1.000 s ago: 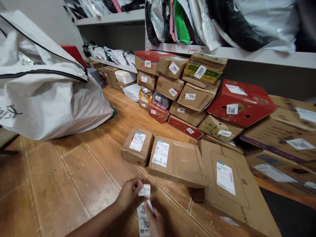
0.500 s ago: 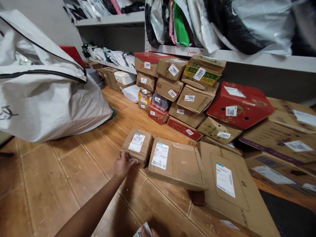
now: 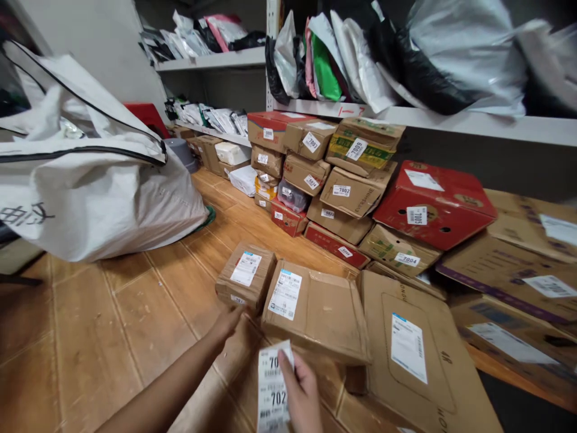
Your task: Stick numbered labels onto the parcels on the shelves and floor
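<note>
A small taped carton (image 3: pixel 247 273) lies on the floor, with a shipping label on top and a small number sticker (image 3: pixel 237 299) on its front side. Just in front of that side is my left hand (image 3: pixel 226 325); its fingers are blurred, so their pose is unclear. My right hand (image 3: pixel 301 385) pinches a strip of printed number labels (image 3: pixel 273 391) between thumb and fingers, low in the middle of the view. A wider flat carton (image 3: pixel 329 300) sits directly right of the small one, and a large carton (image 3: pixel 419 325) beyond it, each bearing a shipping label.
Numbered boxes stand stacked under the shelf (image 3: pixel 451 123), among them a red box (image 3: pixel 433 204) and a carton marked 7002 (image 3: pixel 354 192). Bagged parcels fill the shelves. A large white sack (image 3: pixel 103 204) rests on the wooden floor (image 3: pixel 135 319) at left.
The sticker my left hand was pressing now shows on the small carton's front, and that hand has drawn slightly down. My right hand has risen further into view with the label strip.
</note>
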A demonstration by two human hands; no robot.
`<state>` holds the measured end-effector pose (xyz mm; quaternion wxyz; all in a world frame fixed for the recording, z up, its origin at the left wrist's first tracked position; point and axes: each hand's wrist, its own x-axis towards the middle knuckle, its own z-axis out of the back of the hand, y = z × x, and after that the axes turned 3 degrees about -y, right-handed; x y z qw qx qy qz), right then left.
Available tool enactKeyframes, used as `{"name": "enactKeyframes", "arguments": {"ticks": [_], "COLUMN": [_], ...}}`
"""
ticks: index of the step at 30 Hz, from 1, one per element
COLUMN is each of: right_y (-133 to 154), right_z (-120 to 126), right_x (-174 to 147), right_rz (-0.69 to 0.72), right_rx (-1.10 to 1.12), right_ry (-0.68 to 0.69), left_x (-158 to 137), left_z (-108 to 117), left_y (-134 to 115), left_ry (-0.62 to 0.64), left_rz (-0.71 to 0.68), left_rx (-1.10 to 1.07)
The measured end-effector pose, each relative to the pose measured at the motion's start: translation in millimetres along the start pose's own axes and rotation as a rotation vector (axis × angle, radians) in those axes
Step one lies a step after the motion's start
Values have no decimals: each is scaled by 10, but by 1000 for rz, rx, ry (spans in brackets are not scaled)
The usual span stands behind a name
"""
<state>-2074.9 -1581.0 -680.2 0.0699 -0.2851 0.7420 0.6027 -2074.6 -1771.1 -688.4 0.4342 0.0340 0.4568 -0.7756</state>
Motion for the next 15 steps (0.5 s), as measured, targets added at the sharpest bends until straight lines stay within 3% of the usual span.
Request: {"name": "enactKeyframes", "arguments": {"ticks": [2, 3, 5, 8, 12, 15], "right_y": [521, 779, 1262, 1860, 2467, 2966], "right_z": [-84, -148, -330, -724, -1297, -1689], "right_x": [-32, -95, -302, -726, -1279, -1652], "right_rz": [41, 39, 14, -37, -19, 69], "right_rx": [-8, -6, 2, 12, -10, -95], "right_ry": [48, 55, 39, 1, -82, 80], "left_x": [-442, -685, -1159, -1710, -2184, -2589], "left_z": [116, 209, 478, 1066, 2066, 2888], "left_y": [-345, -538, -935, -1480, -2003, -2305], "left_ry": [206, 367, 515, 444, 299, 111], "left_rz": [-11, -5, -6, 23, -55, -193], "left_rx": [-246, -491, -791, -912, -766, -523]}}
